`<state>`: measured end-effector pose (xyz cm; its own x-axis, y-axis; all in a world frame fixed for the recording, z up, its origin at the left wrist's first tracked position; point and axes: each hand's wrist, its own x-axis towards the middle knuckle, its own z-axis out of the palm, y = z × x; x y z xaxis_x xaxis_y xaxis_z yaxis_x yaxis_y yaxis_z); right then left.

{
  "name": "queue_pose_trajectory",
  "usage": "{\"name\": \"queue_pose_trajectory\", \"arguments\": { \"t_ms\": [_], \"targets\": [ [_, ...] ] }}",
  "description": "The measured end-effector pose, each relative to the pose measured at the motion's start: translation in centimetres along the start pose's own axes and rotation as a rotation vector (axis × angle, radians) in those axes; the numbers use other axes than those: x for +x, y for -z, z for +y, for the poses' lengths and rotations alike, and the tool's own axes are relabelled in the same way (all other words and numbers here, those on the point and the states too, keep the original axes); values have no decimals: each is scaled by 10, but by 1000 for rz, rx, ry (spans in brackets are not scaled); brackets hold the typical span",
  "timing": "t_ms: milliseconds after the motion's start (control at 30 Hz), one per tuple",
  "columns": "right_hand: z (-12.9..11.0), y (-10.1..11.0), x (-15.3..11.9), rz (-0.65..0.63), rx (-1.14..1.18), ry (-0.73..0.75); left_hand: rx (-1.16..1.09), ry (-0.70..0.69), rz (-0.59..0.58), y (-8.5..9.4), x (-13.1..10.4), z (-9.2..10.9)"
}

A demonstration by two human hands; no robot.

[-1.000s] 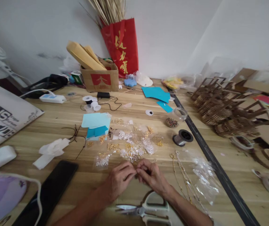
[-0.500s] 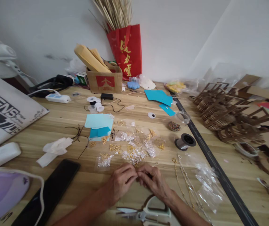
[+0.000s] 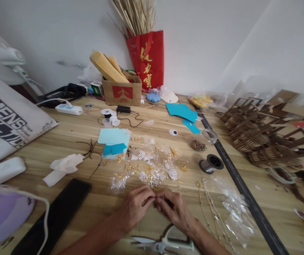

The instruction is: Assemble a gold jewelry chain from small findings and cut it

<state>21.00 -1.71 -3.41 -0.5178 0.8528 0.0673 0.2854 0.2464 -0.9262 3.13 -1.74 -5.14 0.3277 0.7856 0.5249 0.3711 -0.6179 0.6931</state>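
My left hand (image 3: 139, 202) and my right hand (image 3: 173, 207) meet fingertip to fingertip low in the middle of the view. Both are pinched closed, and whatever sits between the fingers is too small to make out. Just beyond them lies a heap of silver and gold jewelry findings (image 3: 153, 176). Below my right hand is a pair of scissors (image 3: 165, 244) with pale handles, partly hidden by my wrist. Gold and silver chains (image 3: 207, 202) lie to the right of my right forearm.
A wire spool (image 3: 210, 163) and a jar of beads (image 3: 199, 144) stand on the right. Clear plastic bags (image 3: 237, 212) lie beyond the chains. A black phone (image 3: 53, 216) is on the left. Blue paper sheets (image 3: 113, 137) lie behind the findings; brown woven baskets (image 3: 260, 141) fill the far right.
The whole view has shifted slightly, so things appear a little farther right. Both hands stay pinched together in nearly the same place.
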Motion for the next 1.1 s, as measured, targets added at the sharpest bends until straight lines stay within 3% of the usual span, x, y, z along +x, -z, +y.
{"name": "queue_pose_trajectory", "arguments": {
  "t_ms": [167, 400, 1100],
  "targets": [
    [4, -6, 0, 20, 149, -121, 17, -39, 50, -1, -1, -1],
    [5, -11, 2, 50, 289, -209, 83, -61, 17, 3, 1, 3],
    [5, -5, 1, 103, 44, -43, 65, 156, -103, 3, 5, 2]
  ]
}}
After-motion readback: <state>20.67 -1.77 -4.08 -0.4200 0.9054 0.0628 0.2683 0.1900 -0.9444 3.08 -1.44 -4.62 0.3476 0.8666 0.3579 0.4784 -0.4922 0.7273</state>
